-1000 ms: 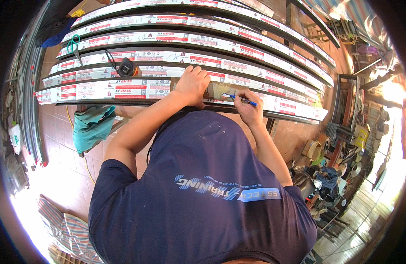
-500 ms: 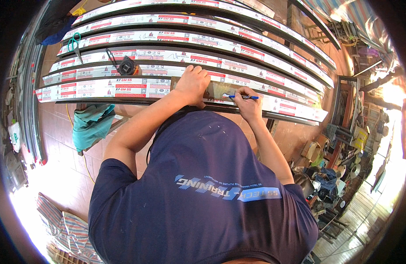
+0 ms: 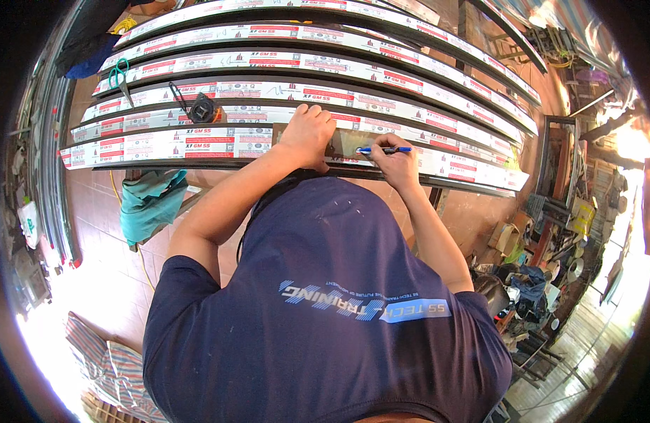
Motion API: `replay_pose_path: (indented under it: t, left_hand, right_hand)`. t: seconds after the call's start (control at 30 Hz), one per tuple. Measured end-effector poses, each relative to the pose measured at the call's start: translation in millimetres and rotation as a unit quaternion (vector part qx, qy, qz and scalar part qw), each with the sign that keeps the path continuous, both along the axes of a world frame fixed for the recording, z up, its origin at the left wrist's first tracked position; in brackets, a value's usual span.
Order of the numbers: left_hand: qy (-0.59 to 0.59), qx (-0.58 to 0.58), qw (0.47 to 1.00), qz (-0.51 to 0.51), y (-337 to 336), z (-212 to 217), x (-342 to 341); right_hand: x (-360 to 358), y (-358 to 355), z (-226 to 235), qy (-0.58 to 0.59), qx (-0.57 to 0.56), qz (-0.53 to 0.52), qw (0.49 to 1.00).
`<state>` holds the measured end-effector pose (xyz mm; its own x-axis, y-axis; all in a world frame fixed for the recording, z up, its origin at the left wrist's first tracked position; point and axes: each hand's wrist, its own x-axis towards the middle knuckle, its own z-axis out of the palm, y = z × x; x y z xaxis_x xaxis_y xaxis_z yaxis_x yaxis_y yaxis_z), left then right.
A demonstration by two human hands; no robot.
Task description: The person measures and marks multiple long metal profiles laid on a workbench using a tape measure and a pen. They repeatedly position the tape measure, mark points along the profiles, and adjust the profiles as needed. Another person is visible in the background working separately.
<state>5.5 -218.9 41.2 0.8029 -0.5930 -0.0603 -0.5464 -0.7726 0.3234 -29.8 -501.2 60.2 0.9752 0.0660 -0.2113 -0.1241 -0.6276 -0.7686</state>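
My left hand point(image 3: 309, 137) grips a flat, dark rectangular plate point(image 3: 347, 143), fingers curled toward its far edge and thumb at the near side. The plate lies across the nearest of several long metal profiles point(image 3: 219, 143) covered in white and red protective film. In my right hand point(image 3: 397, 163) is a blue pen point(image 3: 388, 149), pinched between the fingers, its tip pointing left at the plate's right part. Whether the tip touches the surface is too small to tell. A black tape measure point(image 3: 204, 109) rests on the profiles left of my left hand.
Green-handled scissors point(image 3: 119, 76) lie on the profiles at the left. A teal cloth point(image 3: 152, 204) hangs below the nearest profile, beside a yellow cord. Boxes point(image 3: 507, 238) and cluttered tools stand at the right. Dark frames point(image 3: 556, 158) lean there, and long bars point(image 3: 51, 176) lie at the far left.
The pen tip has shifted slightly left and down over the plate, with my right hand following. My left hand stays in place on the plate.
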Motion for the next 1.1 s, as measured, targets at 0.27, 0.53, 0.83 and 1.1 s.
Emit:
replay_pose_path:
  t: [0.27,0.53,0.83,1.1]
  left_hand:
    - [-0.004,0.006,1.000,0.000,-0.1,0.4,0.1]
    - [-0.014,0.005,1.000,-0.001,-0.2,-1.9,-0.5]
    - [-0.018,-0.003,1.000,0.003,0.2,-1.7,-1.0]
    - [-0.005,-0.001,1.000,0.004,0.7,0.8,-1.2]
  right_hand:
    - [-1.0,8.5,-0.6,-0.004,0.002,0.002,1.000]
    - [15.5,1.9,4.9,0.013,-0.012,0.062,0.998]
    - [29.9,3.7,13.5,0.039,-0.072,0.079,0.993]
    - [26.8,0.0,10.3,0.061,-0.056,0.044,0.996]
